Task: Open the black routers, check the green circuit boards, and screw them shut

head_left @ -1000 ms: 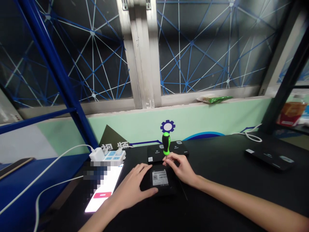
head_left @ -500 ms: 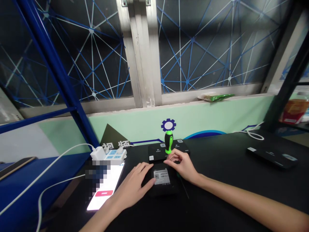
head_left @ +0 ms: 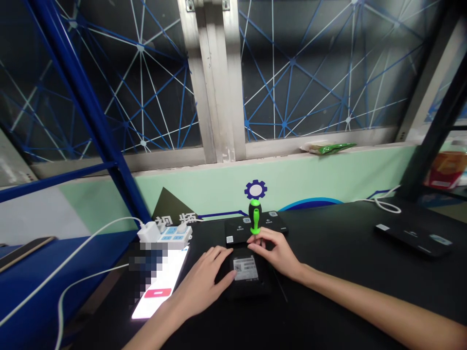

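A person's two bare hands work over a black table (head_left: 328,321), seen from the head; take the black labelled device (head_left: 245,270), lying flat between the hands, as the clock's centre. A green-and-black screwdriver (head_left: 254,216) stands close to upright at about one o'clock, handle on top, its long axis running nearly straight up from the table. The right hand (head_left: 273,250), at two o'clock, is the nearer one: its thumb and fingertips pinch the shaft just below the handle. Those fingers hide the tip, so whether it touches the device cannot be told. The left hand (head_left: 209,272), at nine o'clock, is spread, thumb apart from fingers, resting against the device's left side, clear of the screwdriver. Farther out at nine o'clock lies a lit phone (head_left: 160,287); flat black boxes (head_left: 237,231) lie at twelve.
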### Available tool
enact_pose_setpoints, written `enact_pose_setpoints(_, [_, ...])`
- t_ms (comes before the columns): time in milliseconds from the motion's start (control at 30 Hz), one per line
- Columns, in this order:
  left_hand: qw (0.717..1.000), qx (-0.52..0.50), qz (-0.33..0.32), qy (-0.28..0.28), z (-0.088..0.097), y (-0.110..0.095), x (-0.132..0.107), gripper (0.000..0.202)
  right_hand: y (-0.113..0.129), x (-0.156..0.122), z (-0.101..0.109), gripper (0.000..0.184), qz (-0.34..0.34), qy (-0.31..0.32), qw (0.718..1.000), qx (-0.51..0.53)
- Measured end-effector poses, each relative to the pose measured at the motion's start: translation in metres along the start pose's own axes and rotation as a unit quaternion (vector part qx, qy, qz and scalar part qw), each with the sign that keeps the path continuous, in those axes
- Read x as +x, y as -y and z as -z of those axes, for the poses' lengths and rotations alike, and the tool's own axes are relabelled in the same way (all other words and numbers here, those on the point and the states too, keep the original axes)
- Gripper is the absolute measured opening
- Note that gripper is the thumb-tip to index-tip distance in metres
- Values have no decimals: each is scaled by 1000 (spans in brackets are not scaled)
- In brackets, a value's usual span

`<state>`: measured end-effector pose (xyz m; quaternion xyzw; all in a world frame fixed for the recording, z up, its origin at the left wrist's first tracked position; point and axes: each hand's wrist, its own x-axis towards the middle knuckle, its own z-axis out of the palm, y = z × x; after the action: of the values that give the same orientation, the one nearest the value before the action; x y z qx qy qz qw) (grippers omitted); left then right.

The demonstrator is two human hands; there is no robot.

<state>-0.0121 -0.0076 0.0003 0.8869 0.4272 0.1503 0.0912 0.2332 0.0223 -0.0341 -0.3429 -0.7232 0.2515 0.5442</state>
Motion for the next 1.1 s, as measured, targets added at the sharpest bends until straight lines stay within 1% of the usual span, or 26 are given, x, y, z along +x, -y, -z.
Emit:
enact_pose_setpoints(167, [1000,-4,4,6,0,0,0,45,-7,1,-3,28,-62,-36,995,64])
enact_pose_setpoints(233, [1000,-5,3,4,1,-1,0,44,-7,0,-3,29,-71,-49,994,74])
enact_pose_setpoints(300, [1000,-9,2,3,1,-2,1,43,-5,-1,-2,26,-66,-43,995,67])
enact_pose_setpoints(367, [1000,-17,3,3,1,-2,1,42,-3,-1,0,22,-54,-24,997,55])
enact_pose_setpoints(500, [1000,-28,7,-4,0,-2,1,41,3,-2,2,20,-9,3,1000,14])
enact_pose_setpoints(633, [999,-31,4,-10,-2,0,1,41,4,-2,2,20,15,3,1000,-26])
enact_pose_setpoints(700, [999,-31,1,-10,-2,0,0,42,2,-1,1,17,10,-6,1000,-27])
enact_pose_setpoints(767, [999,-32,2,-8,-2,1,0,42,-1,-1,-1,16,-10,-15,1000,0])
enact_pose_setpoints(900, [999,-35,9,-4,-1,0,-1,43,-5,0,-2,22,-60,-32,995,69])
enact_pose_setpoints(1000, [999,-34,10,-2,0,-1,-1,42,-5,-1,-2,25,-69,-27,995,66])
enact_pose_setpoints(1100, [1000,-30,7,2,0,-1,0,42,-4,-1,-2,22,-69,-13,995,66])
